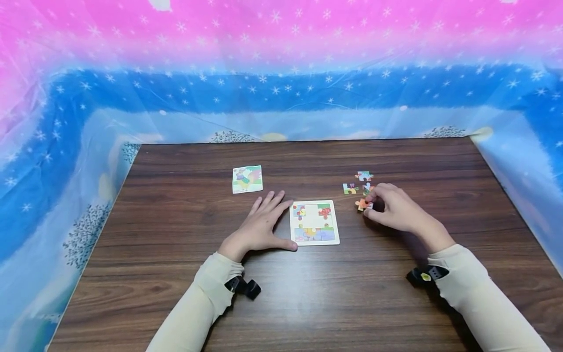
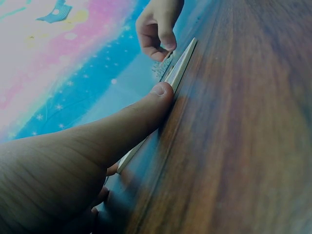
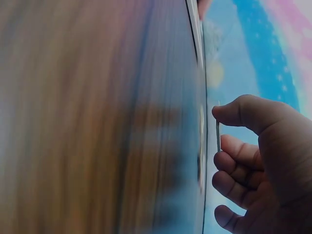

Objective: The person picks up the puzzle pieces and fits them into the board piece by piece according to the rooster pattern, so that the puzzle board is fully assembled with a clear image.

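Observation:
My left hand lies spread along the left side of a square puzzle tray, thumb at its lower left corner and fingertips near the upper left one. Inside the tray, jigsaw pieces fill the bottom row and both top corners, with pale board showing between them. To the right of the tray, my right hand pinches an orange puzzle piece between thumb and fingers. The right wrist view shows this puzzle piece edge-on, apart from the table surface.
Just beyond the right hand lie loose puzzle pieces, one blue and red, one green and yellow and one partly covered by the fingers. A picture card rests at the back left on the wooden table. Patterned cloth surrounds the table.

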The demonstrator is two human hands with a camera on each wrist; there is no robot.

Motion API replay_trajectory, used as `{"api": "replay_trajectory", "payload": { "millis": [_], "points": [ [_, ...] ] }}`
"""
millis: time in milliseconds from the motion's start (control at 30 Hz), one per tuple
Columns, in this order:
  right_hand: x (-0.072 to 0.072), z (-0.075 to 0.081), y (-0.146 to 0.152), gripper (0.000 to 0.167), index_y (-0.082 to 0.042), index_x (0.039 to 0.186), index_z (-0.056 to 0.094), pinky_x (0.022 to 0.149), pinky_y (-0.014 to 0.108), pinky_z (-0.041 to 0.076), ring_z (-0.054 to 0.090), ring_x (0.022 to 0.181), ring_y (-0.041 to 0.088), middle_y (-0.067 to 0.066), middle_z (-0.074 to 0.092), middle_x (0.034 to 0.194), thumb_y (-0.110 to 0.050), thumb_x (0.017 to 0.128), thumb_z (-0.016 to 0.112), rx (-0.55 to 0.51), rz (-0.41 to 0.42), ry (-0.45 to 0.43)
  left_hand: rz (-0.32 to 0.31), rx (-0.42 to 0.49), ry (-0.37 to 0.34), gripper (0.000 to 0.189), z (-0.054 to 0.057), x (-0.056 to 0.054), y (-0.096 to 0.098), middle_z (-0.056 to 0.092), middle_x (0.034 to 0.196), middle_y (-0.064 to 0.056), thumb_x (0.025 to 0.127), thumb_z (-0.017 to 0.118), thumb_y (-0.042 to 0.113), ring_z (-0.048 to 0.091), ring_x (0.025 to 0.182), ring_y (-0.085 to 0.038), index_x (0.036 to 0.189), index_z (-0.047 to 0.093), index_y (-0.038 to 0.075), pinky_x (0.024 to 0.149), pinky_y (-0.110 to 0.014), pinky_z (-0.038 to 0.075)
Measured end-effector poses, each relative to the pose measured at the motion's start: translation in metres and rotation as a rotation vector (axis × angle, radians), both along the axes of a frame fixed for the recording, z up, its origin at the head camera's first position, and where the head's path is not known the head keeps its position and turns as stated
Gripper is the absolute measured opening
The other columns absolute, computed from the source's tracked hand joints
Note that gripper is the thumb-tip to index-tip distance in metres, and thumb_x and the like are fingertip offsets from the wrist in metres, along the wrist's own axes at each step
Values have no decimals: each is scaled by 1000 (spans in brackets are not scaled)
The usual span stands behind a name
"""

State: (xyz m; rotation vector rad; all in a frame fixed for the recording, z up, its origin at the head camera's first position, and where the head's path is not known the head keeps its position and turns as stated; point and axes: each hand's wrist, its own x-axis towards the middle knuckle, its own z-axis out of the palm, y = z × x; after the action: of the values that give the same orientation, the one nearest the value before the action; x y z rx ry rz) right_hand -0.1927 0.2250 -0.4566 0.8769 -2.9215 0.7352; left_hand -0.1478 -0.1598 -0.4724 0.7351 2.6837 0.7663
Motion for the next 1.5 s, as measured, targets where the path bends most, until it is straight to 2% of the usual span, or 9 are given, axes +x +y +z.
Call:
{"api": "replay_trajectory", "payload": {
  "millis": [333, 533, 900, 1133, 1500],
  "points": [
    [9, 1, -55, 18, -12, 103, 72, 86, 45, 52, 61, 95, 19, -1, 67, 100, -20, 89, 81, -14, 134, -47, 0, 0, 2, 117, 1, 1, -1, 10, 177, -11, 79, 86, 65, 0, 163, -32, 169, 29, 16, 130, -55, -2],
    [12, 1, -76, 18, -15, 106, 73, 89, 47, 53, 63, 98, 18, -4, 67, 103, -21, 91, 80, -21, 205, -82, 2, -2, -2, 117, 1, 0, 0, 11, 177, -11, 78, 86, 65, 0, 163, -33, 169, 29, 16, 130, -55, -1],
    [17, 2, -81, 21, -12, 112, 73, 96, 52, 52, 63, 108, 24, -2, 67, 109, -20, 93, 79, -11, 227, -103, -1, -14, -3, 118, 1, 0, 1, 10, 177, -10, 78, 85, 66, -1, 163, -31, 169, 29, 17, 130, -54, -2],
    [14, 1, -81, 16, -13, 111, 78, 86, 44, 54, 63, 97, 17, -3, 69, 105, -7, 98, 71, -42, 289, -64, 3, -4, -3, 117, -1, 0, 1, 11, 177, -10, 79, 85, 66, 0, 163, -31, 169, 29, 17, 130, -54, -2],
    [15, 3, -83, 22, -13, 112, 81, 87, 44, 54, 63, 97, 18, -3, 71, 105, -2, 97, 71, -19, 312, -44, 1, -6, -4, 117, 1, 0, 0, 11, 177, -10, 79, 85, 66, 0, 163, -31, 169, 29, 17, 130, -54, -2]
  ]
}}
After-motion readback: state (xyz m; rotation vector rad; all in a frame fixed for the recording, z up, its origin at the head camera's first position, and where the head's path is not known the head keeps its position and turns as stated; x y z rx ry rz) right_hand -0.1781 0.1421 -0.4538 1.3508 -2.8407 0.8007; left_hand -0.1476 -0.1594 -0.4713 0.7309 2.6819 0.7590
